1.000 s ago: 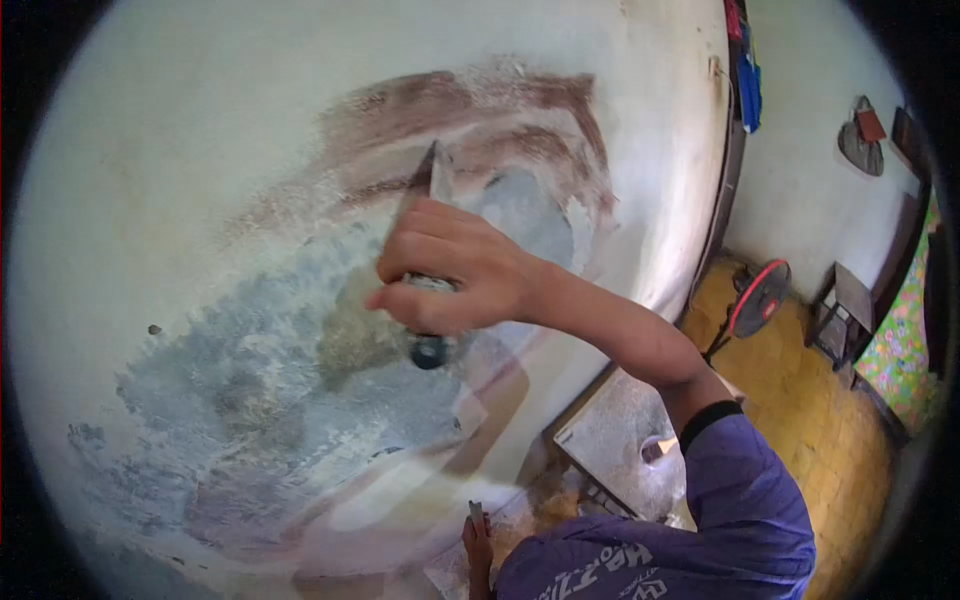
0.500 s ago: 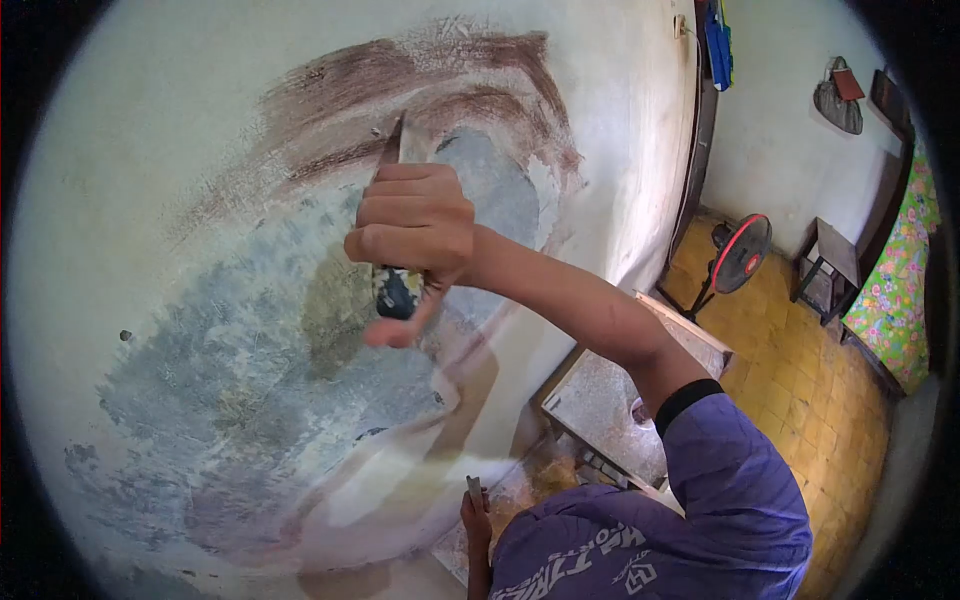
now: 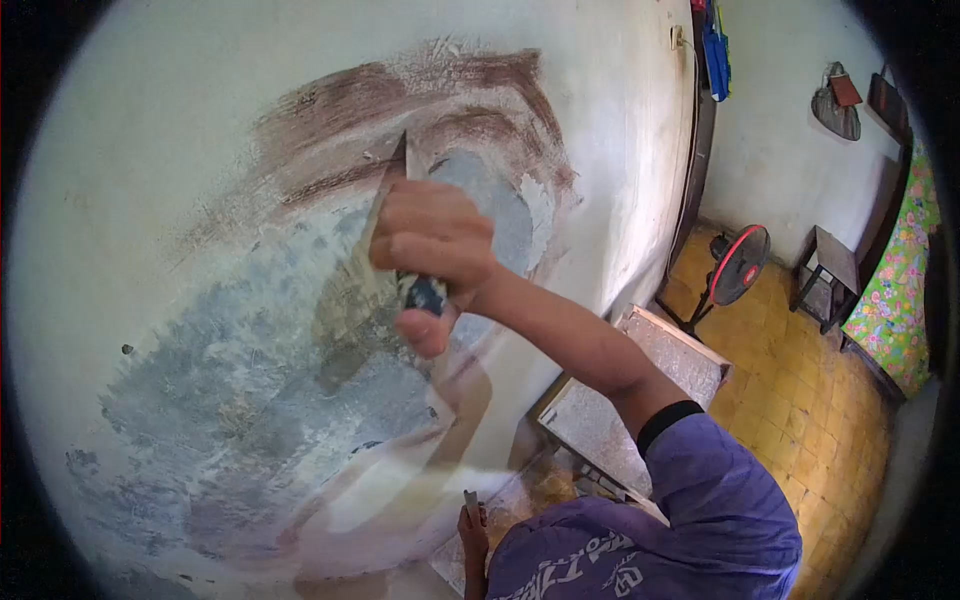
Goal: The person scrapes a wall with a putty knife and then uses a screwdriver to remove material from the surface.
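Note:
My right hand [image 3: 432,235] is wrapped around the spattered dark handle of a putty knife [image 3: 425,295], its thumb pointing down along the handle's end. The narrow blade rises above the knuckles, its tip over the brown-streaked part of the wall [image 3: 330,110]. Below and around the hand spreads a rough grey-blue patch [image 3: 250,370] of bared or skimmed wall, with my arm's shadow across it. Low beside my torso, my left hand [image 3: 473,530] is closed around a thin, flat grey tool [image 3: 471,500] standing upright; its kind is too small to tell.
A dusty low table [image 3: 610,420] stands beneath my right arm, close to the wall. Beyond it are a red-rimmed fan [image 3: 740,265], a small dark stool [image 3: 828,275] and a floral cloth [image 3: 900,280] on a yellow tiled floor [image 3: 790,400]. A bag [image 3: 835,108] hangs on the far wall.
My right hand has shifted right, swinging the putty knife's handle right while the blade tip stays near the same brown streaks. The view has tipped slightly, so the wall sits lower.

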### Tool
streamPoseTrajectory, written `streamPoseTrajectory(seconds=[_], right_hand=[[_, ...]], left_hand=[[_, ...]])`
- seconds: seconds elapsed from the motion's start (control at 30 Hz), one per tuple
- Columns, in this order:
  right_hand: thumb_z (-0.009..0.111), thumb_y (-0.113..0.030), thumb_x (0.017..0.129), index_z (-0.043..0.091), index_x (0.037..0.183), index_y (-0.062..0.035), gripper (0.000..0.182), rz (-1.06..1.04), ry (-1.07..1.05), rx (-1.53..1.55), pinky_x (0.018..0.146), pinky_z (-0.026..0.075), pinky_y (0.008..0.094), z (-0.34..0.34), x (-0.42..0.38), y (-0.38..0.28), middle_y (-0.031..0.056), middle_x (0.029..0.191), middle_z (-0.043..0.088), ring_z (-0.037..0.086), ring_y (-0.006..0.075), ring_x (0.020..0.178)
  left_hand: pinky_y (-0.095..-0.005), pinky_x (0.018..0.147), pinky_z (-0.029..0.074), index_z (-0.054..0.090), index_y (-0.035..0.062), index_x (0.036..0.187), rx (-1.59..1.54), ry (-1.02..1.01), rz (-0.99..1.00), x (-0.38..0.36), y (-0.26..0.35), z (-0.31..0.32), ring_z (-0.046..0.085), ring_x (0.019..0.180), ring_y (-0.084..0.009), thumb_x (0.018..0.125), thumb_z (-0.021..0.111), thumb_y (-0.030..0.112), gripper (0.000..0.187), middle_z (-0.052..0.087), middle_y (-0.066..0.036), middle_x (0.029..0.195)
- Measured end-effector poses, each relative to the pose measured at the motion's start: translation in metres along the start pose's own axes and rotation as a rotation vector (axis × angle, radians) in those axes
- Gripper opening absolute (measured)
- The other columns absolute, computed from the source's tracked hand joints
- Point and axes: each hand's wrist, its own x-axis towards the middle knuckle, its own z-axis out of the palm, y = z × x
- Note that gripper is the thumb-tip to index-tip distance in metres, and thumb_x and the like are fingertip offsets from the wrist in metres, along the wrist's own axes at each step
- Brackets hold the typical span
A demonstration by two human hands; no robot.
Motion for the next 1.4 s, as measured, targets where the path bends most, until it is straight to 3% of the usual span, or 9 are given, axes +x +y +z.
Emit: streamPoseTrajectory(seconds=[0.13, 0.23, 0.37, 0.53, 0.63, 0.67, 0.93, 1.2, 1.4], right_hand=[[0.070, -0.031, 0.068, 0.059, 0.070, -0.0035, 0.029, 0.030, 0.017, -0.254, 0.051, 0.042, 0.0388, -0.020, -0.017, 0.028, 0.0087, 0.064, 0.051, 0.053, 0.0280, 0.055], [0.070, -0.031, 0.067, 0.058, 0.070, -0.0037, 0.029, 0.086, 0.033, -0.219, 0.051, 0.042, 0.0393, -0.024, -0.020, 0.026, 0.0090, 0.066, 0.053, 0.054, 0.0280, 0.056], [0.065, -0.033, 0.072, 0.055, 0.067, -0.0051, 0.030, 0.052, -0.111, -0.052, 0.048, 0.037, 0.0388, -0.011, -0.011, -0.002, 0.0078, 0.063, 0.049, 0.048, 0.0273, 0.051], [0.064, -0.037, 0.074, 0.052, 0.065, -0.0059, 0.035, 0.132, 0.123, -0.231, 0.049, 0.035, 0.0382, -0.026, -0.016, 0.025, 0.0076, 0.062, 0.046, 0.046, 0.0270, 0.050], [0.063, -0.039, 0.076, 0.052, 0.066, -0.0054, 0.037, 0.047, 0.196, -0.020, 0.049, 0.035, 0.0395, 0.003, -0.010, 0.004, 0.0081, 0.061, 0.044, 0.045, 0.0276, 0.050], [0.062, -0.040, 0.078, 0.052, 0.067, -0.0050, 0.038, 0.076, 0.007, 0.007, 0.049, 0.035, 0.0405, -0.002, -0.003, -0.006, 0.0081, 0.060, 0.042, 0.044, 0.0282, 0.050], [0.064, -0.042, 0.076, 0.050, 0.067, -0.0064, 0.039, 0.068, 0.139, -0.082, 0.050, 0.035, 0.0395, 0.010, -0.002, 0.005, 0.0078, 0.061, 0.041, 0.044, 0.0283, 0.051], [0.061, -0.042, 0.075, 0.046, 0.064, -0.0082, 0.038, 0.047, -0.003, 0.039, 0.048, 0.034, 0.0393, 0.019, 0.003, -0.017, 0.0054, 0.061, 0.036, 0.042, 0.0264, 0.051], [0.057, -0.044, 0.079, 0.046, 0.063, -0.0066, 0.042, -0.064, -0.101, 0.124, 0.046, 0.035, 0.0374, 0.052, -0.019, -0.043, 0.0054, 0.063, 0.036, 0.042, 0.0253, 0.051]], left_hand=[[-0.0269, 0.055, 0.035, 0.057, 0.0025, 0.094, 0.060, 0.006, 0.023, -0.001, 0.008, 0.005, 0.041, 0.059, -0.0086, 0.105, 0.045, 0.033, 0.034, 0.048, 0.000, 0.070], [-0.0270, 0.055, 0.036, 0.057, 0.0018, 0.096, 0.004, 0.013, -0.013, 0.002, 0.007, 0.010, 0.042, 0.060, -0.0087, 0.105, 0.045, 0.032, 0.034, 0.049, 0.000, 0.071], [-0.0260, 0.056, 0.037, 0.058, 0.0011, 0.101, 0.037, 0.003, -0.074, 0.002, 0.000, 0.015, 0.043, 0.061, -0.0083, 0.105, 0.045, 0.031, 0.033, 0.050, 0.000, 0.071], [-0.0261, 0.057, 0.037, 0.059, -0.0002, 0.103, 0.007, 0.016, -0.083, -0.004, -0.008, 0.015, 0.046, 0.063, -0.0093, 0.101, 0.052, 0.034, 0.035, 0.052, 0.000, 0.074], [-0.0257, 0.057, 0.037, 0.058, 0.0001, 0.103, -0.008, 0.005, -0.118, -0.004, -0.007, 0.017, 0.045, 0.062, -0.0085, 0.103, 0.049, 0.032, 0.033, 0.051, 0.000, 0.073], [-0.0252, 0.056, 0.037, 0.058, 0.0005, 0.102, -0.001, -0.005, -0.108, -0.005, -0.004, 0.019, 0.044, 0.061, -0.0077, 0.104, 0.048, 0.031, 0.032, 0.050, 0.001, 0.071], [-0.0254, 0.056, 0.036, 0.058, 0.0002, 0.102, -0.019, -0.022, -0.059, -0.010, -0.001, 0.023, 0.044, 0.061, -0.0078, 0.104, 0.048, 0.030, 0.032, 0.050, 0.001, 0.071], [-0.0258, 0.057, 0.038, 0.059, 0.0003, 0.104, -0.072, -0.018, -0.073, -0.014, -0.003, 0.018, 0.046, 0.064, -0.0088, 0.102, 0.051, 0.033, 0.034, 0.052, 0.000, 0.074], [-0.0264, 0.056, 0.038, 0.059, 0.0008, 0.102, 0.078, -0.008, -0.080, -0.016, -0.011, 0.010, 0.046, 0.062, -0.0088, 0.103, 0.050, 0.033, 0.033, 0.052, 0.000, 0.074]])
